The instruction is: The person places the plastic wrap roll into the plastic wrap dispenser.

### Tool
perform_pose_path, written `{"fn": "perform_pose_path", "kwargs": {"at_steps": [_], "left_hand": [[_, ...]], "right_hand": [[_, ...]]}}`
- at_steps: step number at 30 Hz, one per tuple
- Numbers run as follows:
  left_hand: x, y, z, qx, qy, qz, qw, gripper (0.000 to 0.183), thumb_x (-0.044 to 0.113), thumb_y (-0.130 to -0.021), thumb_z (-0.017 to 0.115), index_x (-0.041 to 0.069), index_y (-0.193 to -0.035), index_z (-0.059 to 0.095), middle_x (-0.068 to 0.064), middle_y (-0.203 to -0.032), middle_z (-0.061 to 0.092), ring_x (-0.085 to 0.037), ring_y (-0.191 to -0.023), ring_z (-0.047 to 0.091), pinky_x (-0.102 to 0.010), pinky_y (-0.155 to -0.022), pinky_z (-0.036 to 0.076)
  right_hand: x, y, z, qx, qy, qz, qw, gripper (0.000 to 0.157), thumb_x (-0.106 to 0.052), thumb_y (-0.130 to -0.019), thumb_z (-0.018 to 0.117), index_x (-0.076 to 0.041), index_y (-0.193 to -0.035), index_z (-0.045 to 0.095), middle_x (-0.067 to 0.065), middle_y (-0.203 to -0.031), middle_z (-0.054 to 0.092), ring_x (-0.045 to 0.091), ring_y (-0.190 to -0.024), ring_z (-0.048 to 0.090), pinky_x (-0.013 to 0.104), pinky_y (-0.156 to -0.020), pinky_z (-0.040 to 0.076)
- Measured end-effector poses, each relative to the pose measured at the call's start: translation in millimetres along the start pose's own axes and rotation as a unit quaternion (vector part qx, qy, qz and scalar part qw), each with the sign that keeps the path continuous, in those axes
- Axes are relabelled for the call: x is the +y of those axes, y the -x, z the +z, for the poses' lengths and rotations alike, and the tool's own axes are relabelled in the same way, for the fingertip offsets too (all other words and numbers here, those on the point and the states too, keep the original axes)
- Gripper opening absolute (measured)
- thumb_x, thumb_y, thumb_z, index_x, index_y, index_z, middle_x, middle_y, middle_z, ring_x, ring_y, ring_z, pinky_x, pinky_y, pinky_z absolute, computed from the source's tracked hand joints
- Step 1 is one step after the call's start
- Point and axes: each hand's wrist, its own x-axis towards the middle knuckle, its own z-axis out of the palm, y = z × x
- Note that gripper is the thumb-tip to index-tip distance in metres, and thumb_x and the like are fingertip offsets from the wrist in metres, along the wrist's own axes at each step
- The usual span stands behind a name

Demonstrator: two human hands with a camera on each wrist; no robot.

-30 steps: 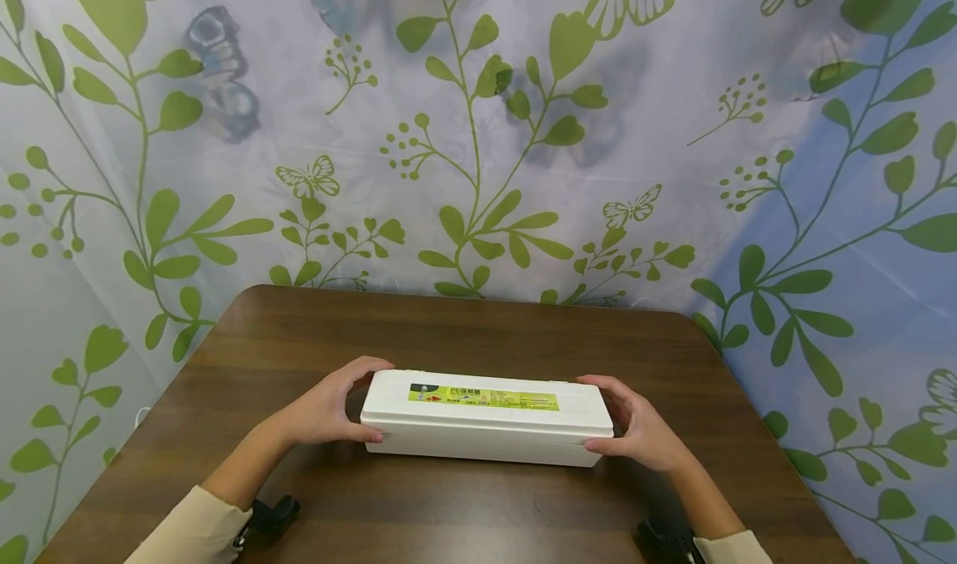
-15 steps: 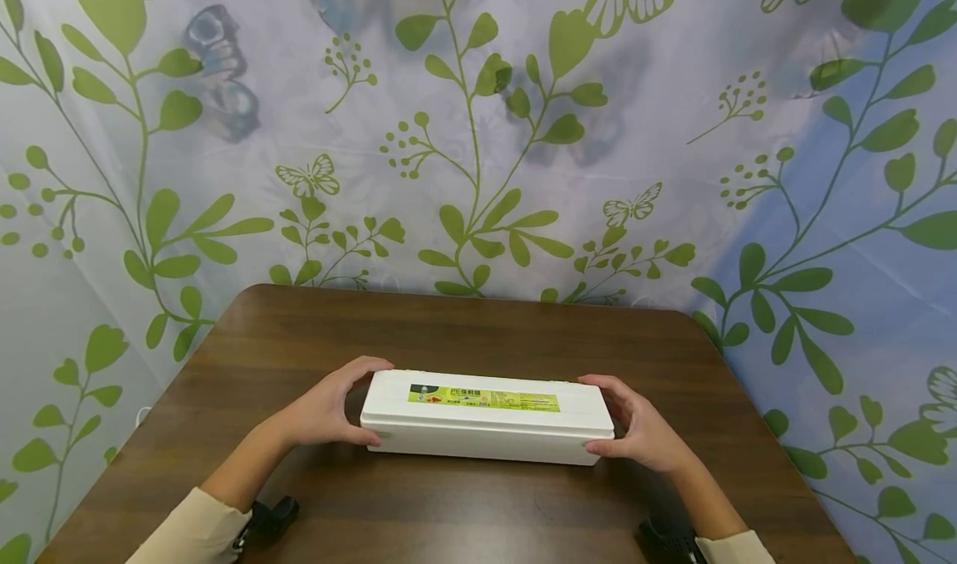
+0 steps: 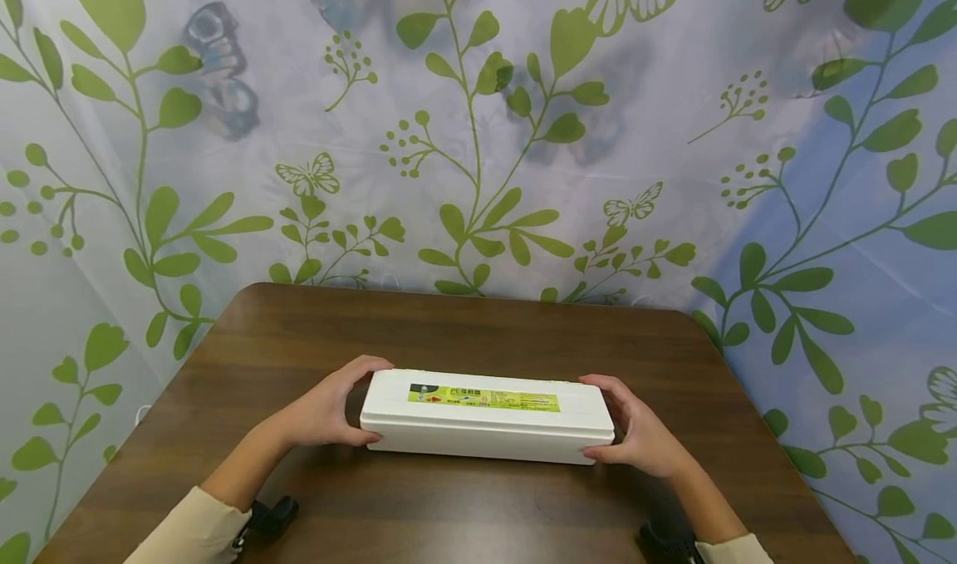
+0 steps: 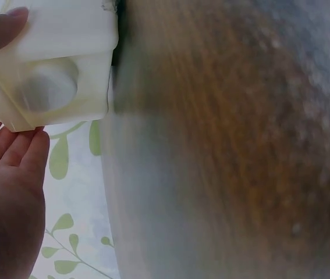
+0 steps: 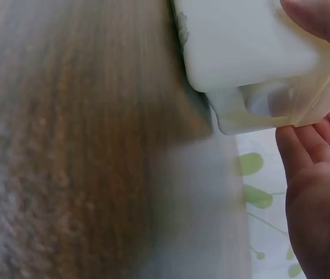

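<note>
A long white cling film box (image 3: 478, 443) with a yellow-green printed label (image 3: 486, 398) lies crosswise on the brown wooden table, its lid down. My left hand (image 3: 321, 410) grips its left end, thumb on the front face and fingers behind. At the other end my right hand (image 3: 652, 431) holds it the same way. A round opening in the end wall, with a pale roll behind it, shows in the left wrist view, where the left thumb (image 4: 4, 29) presses the box. The right wrist view has a similar round end beside the right fingers (image 5: 313, 142).
The wooden table (image 3: 478, 331) has rounded far corners. Behind it hangs a pale curtain (image 3: 478, 132) printed with green leaves and butterflies. Black straps with small devices sit at both wrists, below cream sleeves (image 3: 194, 531).
</note>
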Motion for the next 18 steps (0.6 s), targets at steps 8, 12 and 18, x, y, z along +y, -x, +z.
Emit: {"fn": "perform_pose_path", "kwargs": {"at_steps": [8,12,18], "left_hand": [[-2.0,-0.4,0.4,0.005,-0.002,-0.002,1.0000,0.088,0.034,-0.072,0.095,0.016,-0.143,0.047,0.005,-0.137,0.054,-0.015,-0.122,0.054,-0.027,-0.106,0.047],[-2.7,-0.4,1.0,0.003,-0.003,-0.005,1.0000,0.088,0.037,-0.072,0.095,0.017,-0.143,0.047,0.006,-0.138,0.054,-0.014,-0.123,0.053,-0.027,-0.107,0.047],[-2.7,0.6,1.7,-0.002,-0.007,-0.020,0.9998,0.090,0.040,-0.072,0.095,0.019,-0.144,0.046,0.008,-0.140,0.052,-0.013,-0.125,0.052,-0.031,-0.109,0.047]], "right_hand": [[2.1,-0.5,0.8,0.010,0.019,-0.006,1.000,0.101,-0.003,-0.071,0.093,-0.005,-0.153,0.035,0.012,-0.147,0.046,0.013,-0.123,0.056,0.023,-0.095,0.053],[2.0,-0.6,0.6,0.009,0.029,0.004,1.000,0.103,-0.007,-0.070,0.094,-0.004,-0.154,0.034,0.010,-0.146,0.046,0.012,-0.121,0.057,0.024,-0.093,0.054],[5.5,0.1,0.7,0.014,0.035,0.005,0.999,0.102,-0.007,-0.069,0.095,-0.005,-0.152,0.036,0.009,-0.148,0.045,0.012,-0.122,0.056,0.023,-0.095,0.053]]}}
